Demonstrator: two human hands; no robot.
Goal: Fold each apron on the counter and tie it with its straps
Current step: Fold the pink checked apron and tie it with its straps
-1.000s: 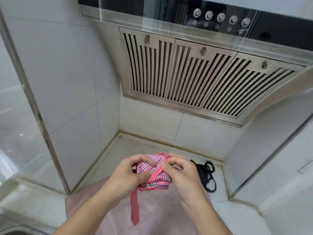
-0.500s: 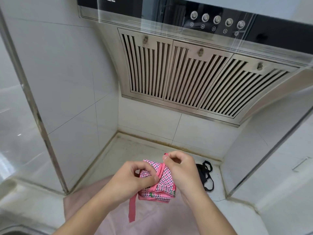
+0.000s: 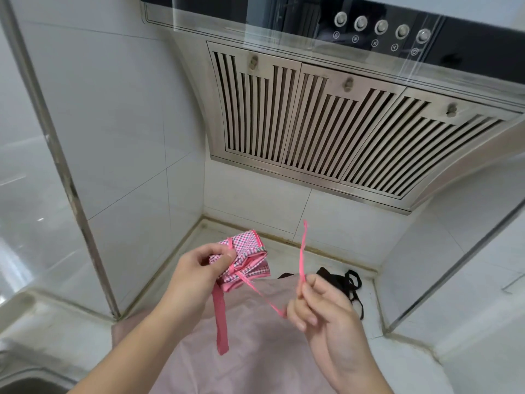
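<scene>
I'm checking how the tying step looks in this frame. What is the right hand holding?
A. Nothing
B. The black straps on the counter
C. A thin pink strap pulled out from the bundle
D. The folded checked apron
C: the right hand pinches the thin pink strap, which runs back to the folded checked apron gripped by the left hand.

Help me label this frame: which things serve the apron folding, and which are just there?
Job: checked apron bundle, thin pink strap, wide pink strap, pale pink apron, black apron, left hand, right hand.
Lying about: range hood, sink.
</scene>
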